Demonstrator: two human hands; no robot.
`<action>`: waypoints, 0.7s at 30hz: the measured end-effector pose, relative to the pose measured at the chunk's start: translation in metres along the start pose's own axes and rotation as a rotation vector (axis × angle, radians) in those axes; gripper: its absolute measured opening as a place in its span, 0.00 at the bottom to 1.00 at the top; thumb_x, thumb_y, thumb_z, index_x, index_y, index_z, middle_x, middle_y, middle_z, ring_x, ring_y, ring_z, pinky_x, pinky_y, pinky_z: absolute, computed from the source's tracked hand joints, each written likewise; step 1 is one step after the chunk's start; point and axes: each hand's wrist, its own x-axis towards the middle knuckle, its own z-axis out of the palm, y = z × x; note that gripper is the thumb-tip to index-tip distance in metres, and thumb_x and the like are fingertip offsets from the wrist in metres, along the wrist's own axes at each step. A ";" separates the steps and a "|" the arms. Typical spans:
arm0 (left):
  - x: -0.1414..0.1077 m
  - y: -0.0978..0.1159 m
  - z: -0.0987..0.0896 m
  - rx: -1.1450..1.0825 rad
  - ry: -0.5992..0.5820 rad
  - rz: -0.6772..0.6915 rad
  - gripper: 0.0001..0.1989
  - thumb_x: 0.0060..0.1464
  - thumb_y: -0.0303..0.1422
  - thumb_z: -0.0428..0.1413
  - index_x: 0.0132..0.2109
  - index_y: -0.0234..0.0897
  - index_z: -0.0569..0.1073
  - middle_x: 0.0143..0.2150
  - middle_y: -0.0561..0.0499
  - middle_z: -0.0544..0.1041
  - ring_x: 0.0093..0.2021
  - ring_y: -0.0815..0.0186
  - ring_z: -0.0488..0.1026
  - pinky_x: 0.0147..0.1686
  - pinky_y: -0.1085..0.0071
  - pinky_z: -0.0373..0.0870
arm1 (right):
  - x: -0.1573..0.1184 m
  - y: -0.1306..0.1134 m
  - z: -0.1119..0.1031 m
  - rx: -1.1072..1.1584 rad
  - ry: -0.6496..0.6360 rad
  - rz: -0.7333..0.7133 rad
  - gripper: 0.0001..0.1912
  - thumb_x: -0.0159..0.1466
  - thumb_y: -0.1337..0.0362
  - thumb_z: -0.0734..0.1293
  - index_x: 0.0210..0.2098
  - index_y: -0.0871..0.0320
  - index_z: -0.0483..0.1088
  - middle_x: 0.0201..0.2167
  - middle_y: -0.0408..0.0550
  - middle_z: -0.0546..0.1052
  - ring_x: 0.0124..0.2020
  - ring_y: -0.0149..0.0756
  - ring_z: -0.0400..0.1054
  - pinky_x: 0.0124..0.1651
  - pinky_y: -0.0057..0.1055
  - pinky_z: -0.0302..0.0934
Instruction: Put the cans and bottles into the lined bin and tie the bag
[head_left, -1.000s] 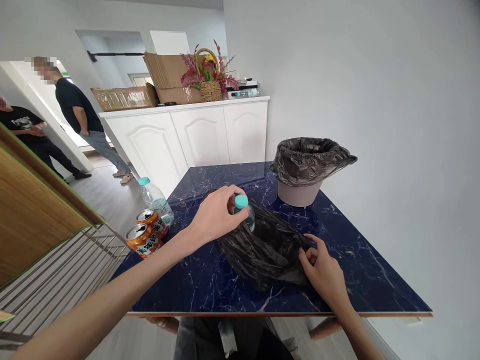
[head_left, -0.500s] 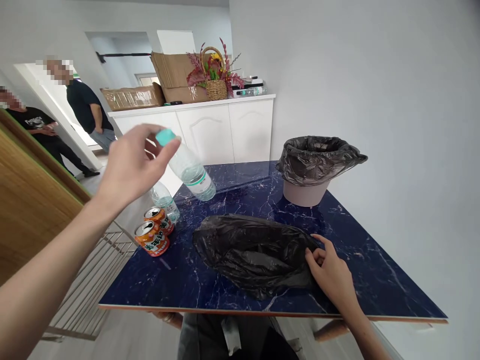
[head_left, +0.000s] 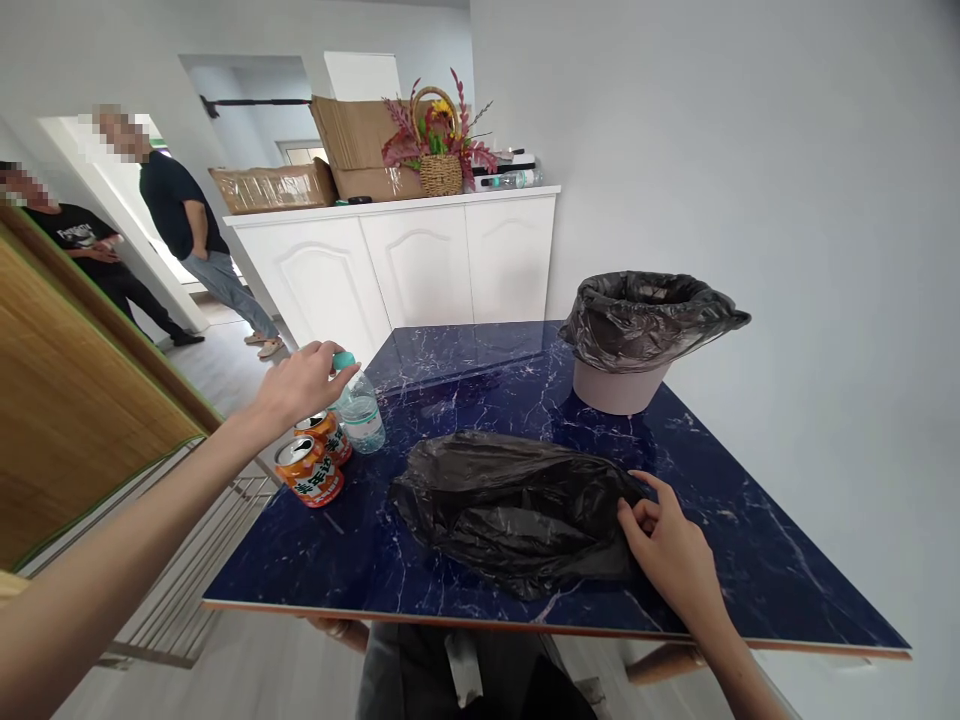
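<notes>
My left hand (head_left: 311,380) grips a clear plastic bottle (head_left: 363,418) by its teal cap, at the left side of the blue marbled table (head_left: 360,560). Two orange cans (head_left: 311,472) stand just in front of that bottle; anything behind the hand is mostly hidden. A black plastic bag (head_left: 517,510) lies crumpled and partly spread on the middle of the table. At its right edge rests my right hand (head_left: 664,545), fingers curled with the bag's edge between thumb and fingers.
A light bin (head_left: 611,388) lined with a black bag stands at the back right. Beyond the table, a white cabinet (head_left: 420,265) carries cardboard boxes (head_left: 274,188) and a flower basket (head_left: 441,174). Two people stand at the far left, near a wooden panel (head_left: 90,380).
My left hand has come down with the bottle, which was raised and tilted and is now low beside the cans. My right hand stays at the bag. The view has shifted slightly.
</notes>
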 end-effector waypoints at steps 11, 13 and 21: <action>-0.032 0.019 -0.020 0.059 0.183 -0.040 0.36 0.71 0.53 0.45 0.73 0.30 0.60 0.62 0.26 0.72 0.50 0.35 0.79 0.45 0.47 0.75 | 0.000 -0.001 -0.002 -0.021 -0.024 -0.086 0.30 0.72 0.45 0.59 0.66 0.54 0.63 0.25 0.40 0.77 0.27 0.45 0.76 0.29 0.32 0.60; -0.047 0.026 -0.023 -0.051 0.178 0.078 0.35 0.71 0.55 0.45 0.69 0.33 0.65 0.59 0.31 0.74 0.47 0.42 0.80 0.46 0.50 0.76 | -0.003 -0.005 -0.008 -0.005 -0.041 -0.118 0.30 0.72 0.45 0.59 0.67 0.55 0.63 0.25 0.39 0.76 0.26 0.44 0.75 0.30 0.33 0.62; -0.105 0.060 0.016 -0.313 -0.195 0.465 0.28 0.62 0.54 0.59 0.59 0.41 0.74 0.51 0.43 0.82 0.51 0.48 0.80 0.49 0.59 0.74 | -0.014 0.003 -0.048 -0.103 -0.038 -0.298 0.34 0.73 0.41 0.59 0.71 0.51 0.60 0.24 0.37 0.74 0.19 0.38 0.67 0.25 0.32 0.61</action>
